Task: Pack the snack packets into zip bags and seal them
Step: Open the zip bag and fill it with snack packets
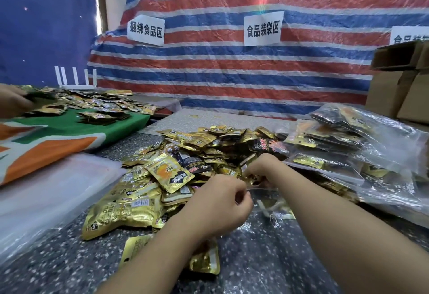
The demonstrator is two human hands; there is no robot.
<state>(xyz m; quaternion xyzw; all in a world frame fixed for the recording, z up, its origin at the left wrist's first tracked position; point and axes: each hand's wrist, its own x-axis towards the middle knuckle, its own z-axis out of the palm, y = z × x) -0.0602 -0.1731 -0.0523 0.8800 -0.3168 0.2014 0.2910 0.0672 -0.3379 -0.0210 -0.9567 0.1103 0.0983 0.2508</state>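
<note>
A heap of gold and black snack packets [185, 154] covers the middle of the speckled table [58, 259]. A clear zip bag [267, 201] lies just in front of the heap, its mouth held up. My left hand [218, 205] pinches the near edge of the bag's mouth with curled fingers. My right hand [260, 168] reaches into the heap at the bag's far edge, fingers curled around gold packets there. Another gold packet [204, 259] lies under my left wrist.
Filled clear zip bags [348, 150] are stacked at the right, cardboard boxes [399, 85] behind them. A pile of flat plastic sheets or bags [46, 189] lies at the left. Another person's hand [11, 103] works over packets on a green and orange cloth [69, 131].
</note>
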